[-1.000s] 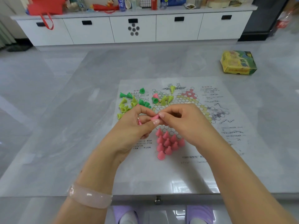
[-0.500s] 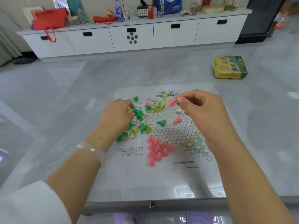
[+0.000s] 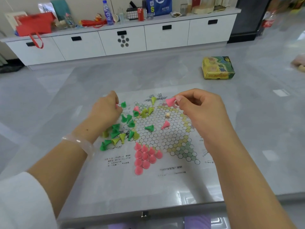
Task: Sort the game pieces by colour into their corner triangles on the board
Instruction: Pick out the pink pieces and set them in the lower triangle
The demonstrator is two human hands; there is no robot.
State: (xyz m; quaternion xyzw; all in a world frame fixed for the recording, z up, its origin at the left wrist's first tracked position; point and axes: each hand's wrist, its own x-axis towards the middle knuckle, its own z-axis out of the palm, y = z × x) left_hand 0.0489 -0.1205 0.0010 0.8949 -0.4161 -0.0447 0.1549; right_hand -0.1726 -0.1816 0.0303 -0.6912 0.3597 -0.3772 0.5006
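A paper game board (image 3: 165, 141) printed with hexagon cells lies on the grey table. My right hand (image 3: 201, 111) pinches a pink cone piece (image 3: 170, 101) above the board's far right part. My left hand (image 3: 107, 111) hovers over the loose green and yellow cones (image 3: 118, 131) at the board's left, fingers curled, with a bit of pink showing at the fingertips. Several pink cones (image 3: 145, 157) stand packed in the near triangle. A single pink cone (image 3: 165, 125) and a green cone (image 3: 150, 128) lie on the middle cells, near a small cream bead (image 3: 167, 115).
A yellow-green game box (image 3: 217, 67) sits at the table's far right. Beyond the table a white low cabinet (image 3: 122, 38) carries bottles, a can and a red bag. The table's near edge has a small metal catch (image 3: 144, 214).
The hands, together at the board's centre a second ago, have parted. My right hand carried a pink cone to the far right; my left hand went to the green and yellow pile.
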